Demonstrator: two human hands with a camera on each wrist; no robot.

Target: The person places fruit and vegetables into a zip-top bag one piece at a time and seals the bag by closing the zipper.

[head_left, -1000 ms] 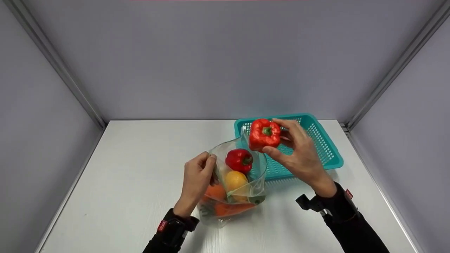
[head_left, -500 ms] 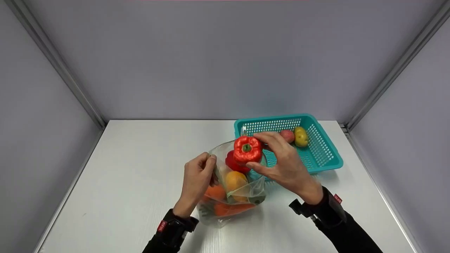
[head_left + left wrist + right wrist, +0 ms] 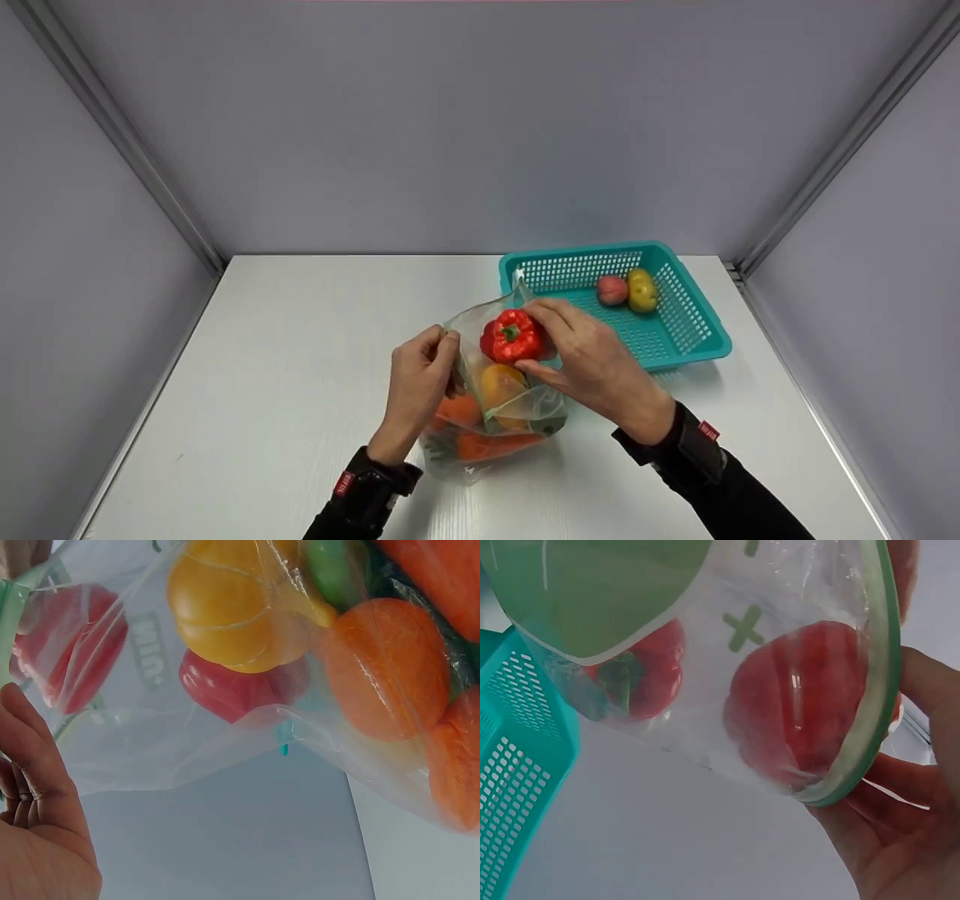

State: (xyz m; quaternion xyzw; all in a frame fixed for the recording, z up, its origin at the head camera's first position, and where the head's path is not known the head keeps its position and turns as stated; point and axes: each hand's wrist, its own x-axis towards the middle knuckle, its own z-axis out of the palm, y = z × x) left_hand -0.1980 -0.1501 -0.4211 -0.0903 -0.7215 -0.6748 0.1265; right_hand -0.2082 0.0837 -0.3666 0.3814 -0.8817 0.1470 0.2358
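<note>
In the head view my left hand pinches the rim of a clear zip bag and holds it up. My right hand grips a shiny red bell pepper at the bag's mouth. Through the plastic in the right wrist view, this held bell pepper shows just inside the green-edged opening, with another red bell pepper deeper in. The left wrist view shows a yellow ribbed vegetable, a round orange item and other produce lower in the bag.
A teal perforated basket stands at the back right, behind the bag. In it lie a round reddish fruit and a yellow oval one. Grey panels enclose the white table.
My right hand has carried the red bell pepper left and down from over the basket to the bag's mouth, uncovering the two fruits. My left hand has stayed about in place.
</note>
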